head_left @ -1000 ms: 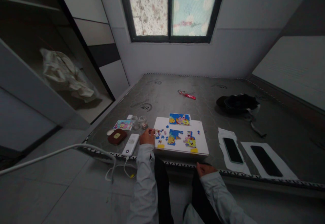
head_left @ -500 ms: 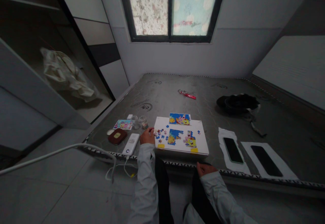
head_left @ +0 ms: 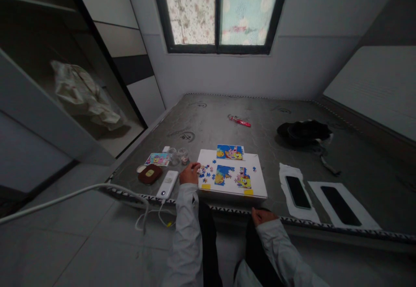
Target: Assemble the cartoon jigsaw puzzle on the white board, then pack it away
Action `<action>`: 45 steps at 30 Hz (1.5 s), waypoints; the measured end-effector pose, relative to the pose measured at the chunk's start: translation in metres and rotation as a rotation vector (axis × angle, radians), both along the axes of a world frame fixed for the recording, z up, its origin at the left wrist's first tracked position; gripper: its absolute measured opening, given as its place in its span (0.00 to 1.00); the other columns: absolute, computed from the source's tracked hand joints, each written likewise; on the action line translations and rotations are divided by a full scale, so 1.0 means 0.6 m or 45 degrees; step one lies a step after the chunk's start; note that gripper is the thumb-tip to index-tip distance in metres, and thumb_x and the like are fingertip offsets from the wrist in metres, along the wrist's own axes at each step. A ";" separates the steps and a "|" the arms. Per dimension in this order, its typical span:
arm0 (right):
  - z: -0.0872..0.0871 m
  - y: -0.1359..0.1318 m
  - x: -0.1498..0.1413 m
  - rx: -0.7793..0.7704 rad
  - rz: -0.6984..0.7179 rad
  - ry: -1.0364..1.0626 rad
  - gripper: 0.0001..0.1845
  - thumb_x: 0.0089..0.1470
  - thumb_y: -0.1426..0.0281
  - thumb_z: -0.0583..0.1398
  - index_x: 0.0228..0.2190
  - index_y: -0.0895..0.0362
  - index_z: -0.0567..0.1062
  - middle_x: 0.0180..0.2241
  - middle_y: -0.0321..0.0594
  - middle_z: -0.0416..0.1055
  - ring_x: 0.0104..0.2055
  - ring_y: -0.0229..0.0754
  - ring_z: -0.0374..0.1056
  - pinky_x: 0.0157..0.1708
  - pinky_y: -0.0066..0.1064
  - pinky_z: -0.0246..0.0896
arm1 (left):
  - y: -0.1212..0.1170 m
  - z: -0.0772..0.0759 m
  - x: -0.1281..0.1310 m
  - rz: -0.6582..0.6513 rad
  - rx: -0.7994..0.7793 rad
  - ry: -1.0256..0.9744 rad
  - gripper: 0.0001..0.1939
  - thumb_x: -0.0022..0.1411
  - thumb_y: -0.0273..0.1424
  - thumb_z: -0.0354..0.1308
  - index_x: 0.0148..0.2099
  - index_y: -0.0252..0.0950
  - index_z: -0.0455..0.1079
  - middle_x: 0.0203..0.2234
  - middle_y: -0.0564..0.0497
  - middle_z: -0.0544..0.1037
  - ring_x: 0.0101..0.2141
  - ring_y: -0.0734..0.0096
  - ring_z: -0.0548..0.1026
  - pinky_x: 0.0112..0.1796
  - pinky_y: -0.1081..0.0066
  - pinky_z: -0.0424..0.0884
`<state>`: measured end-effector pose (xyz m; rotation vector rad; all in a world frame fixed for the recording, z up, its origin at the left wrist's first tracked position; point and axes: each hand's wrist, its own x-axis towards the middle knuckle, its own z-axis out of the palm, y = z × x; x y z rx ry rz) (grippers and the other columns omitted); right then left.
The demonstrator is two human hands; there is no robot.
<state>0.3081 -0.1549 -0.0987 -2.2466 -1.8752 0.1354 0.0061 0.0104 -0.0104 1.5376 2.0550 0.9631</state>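
Left hand (head_left: 189, 174) at the near-left corner of a white puzzle board (head_left: 208, 157): grip narrow, fingers curled, any held piece impossible to make out. Right against the fingertips, a scatter of loose jigsaw pieces (head_left: 204, 172). Further right of the grip, two part-built blue and yellow SpongeBob sections (head_left: 224, 175), and beyond them, at the board's far edge, a printed picture card (head_left: 230, 152). Right hand (head_left: 261, 216) well apart from all this, curled over the near edge of a grey mattress (head_left: 208, 118), with nothing visibly held.

Main risk: a knuckle or sleeve brushing the loose pieces, scattering them or knocking them off the board. Also a knock to the board, enough to shift or break the unjoined sections. Left of the grip, two small glass jars (head_left: 174, 157), easy to tip with a careless reach.

No readable writing anywhere. Gold label on a brown pouch (head_left: 150, 174), too small to read; no brand visible.
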 end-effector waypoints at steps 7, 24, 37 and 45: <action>-0.008 0.001 0.001 0.013 -0.005 -0.009 0.29 0.61 0.58 0.49 0.16 0.54 0.76 0.19 0.41 0.73 0.22 0.39 0.65 0.24 0.32 0.40 | -0.003 0.008 0.006 0.024 0.054 -0.049 0.10 0.60 0.39 0.59 0.41 0.43 0.78 0.36 0.52 0.82 0.34 0.69 0.77 0.38 0.72 0.69; -0.005 0.000 -0.003 0.067 -0.022 -0.038 0.29 0.61 0.58 0.49 0.16 0.54 0.76 0.18 0.39 0.71 0.20 0.37 0.61 0.23 0.31 0.39 | 0.011 -0.015 0.007 -0.059 0.105 0.045 0.09 0.66 0.34 0.52 0.42 0.40 0.73 0.38 0.50 0.80 0.38 0.69 0.76 0.38 0.73 0.66; -0.002 0.000 -0.005 0.012 -0.045 -0.050 0.27 0.61 0.59 0.50 0.18 0.53 0.78 0.20 0.39 0.74 0.21 0.39 0.63 0.24 0.31 0.41 | 0.010 -0.016 0.013 -0.040 0.004 0.024 0.10 0.65 0.36 0.52 0.41 0.40 0.73 0.35 0.51 0.81 0.36 0.69 0.77 0.36 0.74 0.66; 0.002 0.001 -0.002 -0.052 -0.030 -0.032 0.29 0.62 0.57 0.48 0.18 0.53 0.78 0.20 0.39 0.73 0.22 0.38 0.65 0.23 0.31 0.41 | 0.009 -0.020 0.013 0.020 0.072 -0.074 0.08 0.61 0.36 0.58 0.40 0.40 0.75 0.35 0.50 0.82 0.35 0.67 0.78 0.36 0.71 0.68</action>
